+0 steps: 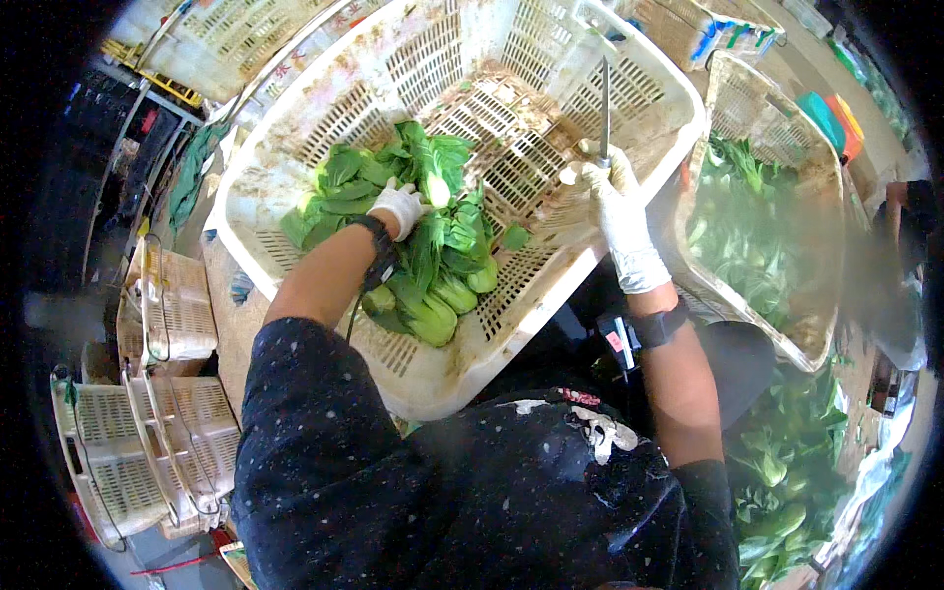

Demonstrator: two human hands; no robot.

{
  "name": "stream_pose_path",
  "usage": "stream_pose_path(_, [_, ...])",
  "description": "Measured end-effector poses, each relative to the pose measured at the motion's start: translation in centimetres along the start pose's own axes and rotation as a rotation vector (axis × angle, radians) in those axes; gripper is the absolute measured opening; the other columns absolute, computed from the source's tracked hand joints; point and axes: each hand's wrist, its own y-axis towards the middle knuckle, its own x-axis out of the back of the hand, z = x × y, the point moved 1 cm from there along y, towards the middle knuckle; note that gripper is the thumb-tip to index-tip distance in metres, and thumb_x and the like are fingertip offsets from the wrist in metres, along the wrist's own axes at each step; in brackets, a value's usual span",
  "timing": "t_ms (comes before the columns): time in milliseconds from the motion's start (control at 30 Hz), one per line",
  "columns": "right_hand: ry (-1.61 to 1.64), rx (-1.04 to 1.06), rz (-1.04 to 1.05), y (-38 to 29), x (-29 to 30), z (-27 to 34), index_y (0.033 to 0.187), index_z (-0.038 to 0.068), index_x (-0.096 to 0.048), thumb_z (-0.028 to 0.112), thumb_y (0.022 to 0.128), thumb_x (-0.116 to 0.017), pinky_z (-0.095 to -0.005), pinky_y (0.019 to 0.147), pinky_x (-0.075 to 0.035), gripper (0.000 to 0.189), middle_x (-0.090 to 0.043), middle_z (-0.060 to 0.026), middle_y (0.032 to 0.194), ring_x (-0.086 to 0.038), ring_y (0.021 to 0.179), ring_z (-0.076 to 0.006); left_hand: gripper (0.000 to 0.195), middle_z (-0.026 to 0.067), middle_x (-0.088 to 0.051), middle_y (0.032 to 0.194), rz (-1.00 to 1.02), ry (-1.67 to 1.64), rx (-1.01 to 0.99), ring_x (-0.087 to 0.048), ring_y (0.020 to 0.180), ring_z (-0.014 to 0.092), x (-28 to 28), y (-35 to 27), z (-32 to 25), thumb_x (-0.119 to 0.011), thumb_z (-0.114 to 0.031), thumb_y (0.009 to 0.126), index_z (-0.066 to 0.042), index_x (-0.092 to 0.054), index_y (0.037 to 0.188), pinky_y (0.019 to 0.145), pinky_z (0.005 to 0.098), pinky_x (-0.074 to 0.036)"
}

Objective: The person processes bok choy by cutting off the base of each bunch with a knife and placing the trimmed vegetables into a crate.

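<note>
A large white plastic crate [472, 398] with slotted walls stands before me, soiled on its floor. Heads of green bok choy [435, 313] lie in its left and near part. My left hand [398, 210], in a white glove, rests among them, beside a head with a pale base [437, 188]; whether the fingers grip a head I cannot tell. Over the crate's right side is my right hand [616, 206], also gloved, closed around the handle of a knife [605, 110]. The narrow blade points away from me, and the handle is mostly hidden by the fingers.
To the right, a second crate [830, 295] holds green leaves. More bok choy [774, 472] is piled at lower right. Stacked white crates [118, 450] stand at lower left, with another crate [181, 302] above them. At far right a person's arm [896, 206] shows.
</note>
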Motion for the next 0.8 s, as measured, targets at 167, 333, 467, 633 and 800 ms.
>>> stream_pose_path(167, [0.096,-0.005,-0.012,0.2,0.2,-0.4,0.114,0.002,-0.048,0.008,0.090,-0.046,-0.0203,0.074,-0.041,0.024,-0.056,-0.0008,0.085,-0.054,0.079,-0.0080,0.041,0.0046,-0.052,0.115,-0.163,0.193,0.066,-0.044,0.113,0.022,4.0,-2.0,0.1,-0.064,-0.024,0.075,-0.020,-0.054,0.115,0.093,0.0427,-0.032])
stream_pose_path(333, [0.121,-0.039,-0.042,-0.5,-0.4,0.9,0.116,0.004,-0.049,0.008,0.089,-0.049,-0.0212,0.075,-0.042,0.027,-0.055,0.0001,0.087,-0.054,0.080,-0.0082,0.061,0.0056,-0.054,0.108,-1.068,-0.588,0.228,-0.048,0.107,0.025,11.0,-7.5,2.6,-0.079,-0.035,0.054,-0.011,-0.058,0.106,0.097,0.0424,-0.033])
stream_pose_path(467, [0.373,-0.084,-0.174,-0.4,1.2,3.1,0.123,0.003,-0.044,0.008,0.088,-0.049,-0.0243,0.063,-0.045,0.036,-0.053,0.0004,0.080,-0.054,0.067,-0.0128,0.059,0.0061,-0.056,0.099,-1.123,-1.550,-0.338,-0.054,0.091,0.013,18.8,-8.0,-2.3,-0.078,-0.007,0.064,-0.008,-0.047,0.115,0.081,0.0264,-0.046])
stream_pose_path(633, [0.276,-0.073,-0.437,-2.1,8.1,5.9,0.115,0.001,-0.050,0.007,0.087,-0.049,-0.0182,0.049,-0.039,0.028,-0.052,0.0010,0.071,-0.050,0.058,-0.0069,0.063,0.0070,-0.050,0.110,-1.134,-1.937,-0.538,-0.052,0.097,0.016,25.5,-3.3,-12.1,-0.075,0.001,0.064,-0.005,-0.042,0.118,0.084,0.0278,-0.046])
stream_pose_path(800, [-0.098,0.092,-0.558,-5.6,14.6,12.8,0.106,0.002,-0.053,0.004,0.086,-0.050,-0.0187,0.045,-0.034,0.020,-0.048,0.0034,0.067,-0.042,0.050,-0.0044,0.068,0.0105,-0.056,0.100,-1.431,-1.495,-0.495,-0.054,0.096,0.023,31.3,0.1,-19.4,-0.083,-0.014,0.056,-0.008,-0.048,0.114,0.085,0.0358,-0.045])
